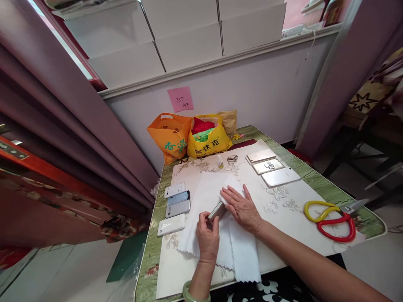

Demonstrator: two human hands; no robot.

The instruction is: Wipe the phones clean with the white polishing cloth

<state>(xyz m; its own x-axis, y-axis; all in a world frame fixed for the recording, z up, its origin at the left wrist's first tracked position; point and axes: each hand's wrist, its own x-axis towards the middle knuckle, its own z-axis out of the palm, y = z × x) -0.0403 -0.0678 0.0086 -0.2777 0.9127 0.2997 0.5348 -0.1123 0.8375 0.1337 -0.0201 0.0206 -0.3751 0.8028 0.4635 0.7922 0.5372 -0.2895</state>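
A phone [219, 211] is tilted above the white cloth [201, 226] in the middle of the table. My left hand [208, 237] grips its near end, thumb and fingers along its edges. Over the far end lies my right hand [242, 208], fingers stretched out and fairly flat. Something white, perhaps a bit of cloth, shows at the right fingertips, partly hidden by them. A folded strip of cloth [245, 256] hangs toward the table's front edge.
Several phones [178, 208] lie in a column at left; three more phones [269, 166] lie at right. Large scissors [336, 218] lie at the right edge. A small bottle [220, 161], glasses [232, 158], an orange bag [171, 136] and a yellow bag [209, 144] are at the back.
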